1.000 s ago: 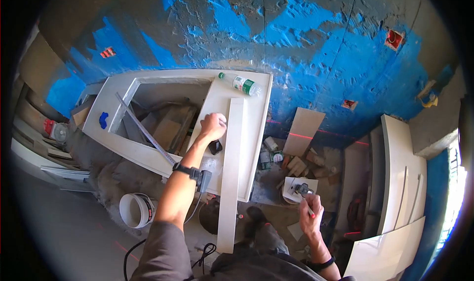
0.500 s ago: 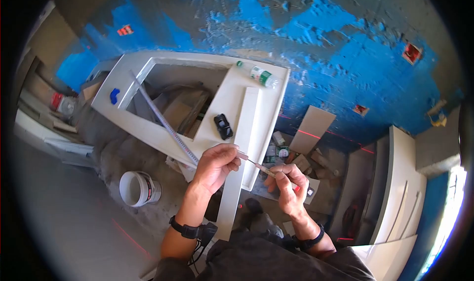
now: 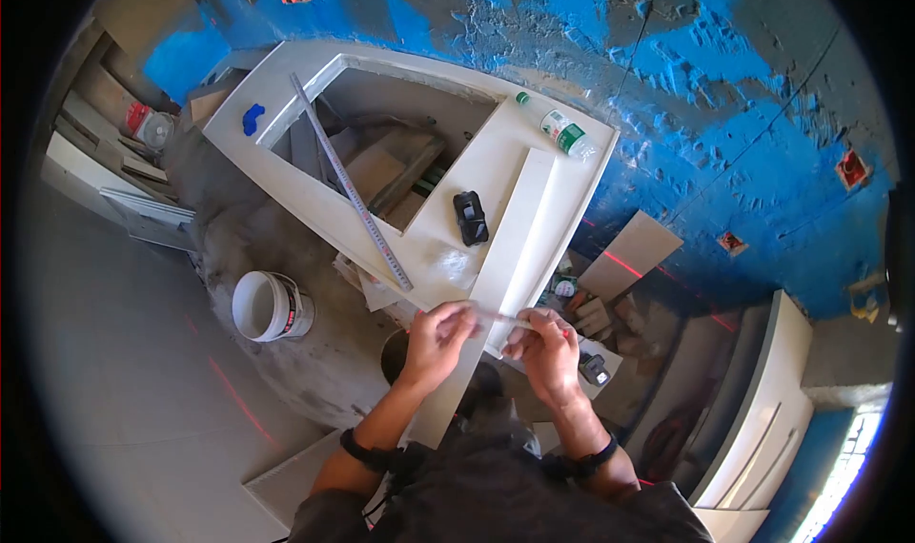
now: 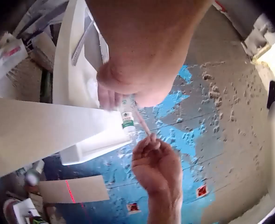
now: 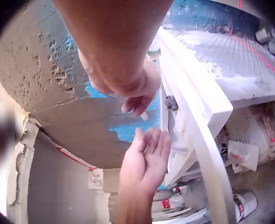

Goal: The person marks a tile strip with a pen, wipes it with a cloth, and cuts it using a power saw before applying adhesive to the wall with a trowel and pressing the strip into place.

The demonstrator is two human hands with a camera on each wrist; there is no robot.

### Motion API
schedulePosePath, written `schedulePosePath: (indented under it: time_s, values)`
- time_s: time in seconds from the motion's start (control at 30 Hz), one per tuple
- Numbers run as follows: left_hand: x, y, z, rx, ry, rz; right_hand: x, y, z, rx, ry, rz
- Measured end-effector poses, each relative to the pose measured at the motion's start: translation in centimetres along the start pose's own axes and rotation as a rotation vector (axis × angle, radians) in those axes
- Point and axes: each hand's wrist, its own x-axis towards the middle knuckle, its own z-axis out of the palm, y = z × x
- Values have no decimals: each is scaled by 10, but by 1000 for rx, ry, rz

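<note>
In the head view, both hands meet over the near part of a long white strip [image 3: 522, 219]. The left hand [image 3: 435, 350] pinches one end of a slim pale pen [image 3: 505, 319], slightly blurred, and the right hand [image 3: 551, 357] pinches its other end, where a red tip shows. The pen also appears in the left wrist view, slanting up from the right hand's fingertips [image 4: 152, 140]. The strip lies on a white countertop [image 3: 434, 257] with a large cut-out and overhangs its near edge. Beside the strip sits a small black tool [image 3: 470, 219].
A graduated rule [image 3: 353, 192] crosses the cut-out. A plastic bottle [image 3: 566, 133] lies at the far corner, and a blue lump [image 3: 253, 119] at the left end. A white bucket [image 3: 294, 312] stands on the floor. At right, a board [image 3: 633, 253] leans on the wall above rubble.
The left hand came back from beside the black tool to the pen in the right hand. Half a second ago a thin shaft showed between the pen's two parts; now the hands sit closer together.
</note>
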Motion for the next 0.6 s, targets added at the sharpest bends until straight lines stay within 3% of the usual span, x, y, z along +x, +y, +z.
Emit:
schedulePosePath:
  time_s: [0.07, 0.13, 0.17, 0.27, 0.3, 0.33, 0.4, 0.5, 0.6]
  values:
    - [-15, -15, -10, 559, 119, 141, 20, -1, -8, -464, 124, -307]
    - [-35, -23, -12, 1005, 146, 251, 42, -5, -24, -1029, 197, -669]
    - [-43, -39, -7, 1105, 74, 237, 48, -14, -24, -1274, 182, -746]
    - [-49, -57, 17, 1045, 132, 16, 79, -2, -38, -1539, 168, -774]
    - [-47, -72, 17, 966, 231, 5, 83, -2, -36, -1545, 153, -672]
    - [-48, -71, 15, 948, 209, -57, 93, 1, -48, -1672, 99, -733]
    - [-45, -66, 2, 896, 163, -174, 99, 5, -52, -1657, 69, -783]
    - [-61, -74, -12, 847, 264, -8, 95, 3, -44, -1642, 40, -682]
    - [-81, -50, -36, 739, 214, 18, 99, 10, -37, -1651, 44, -615]
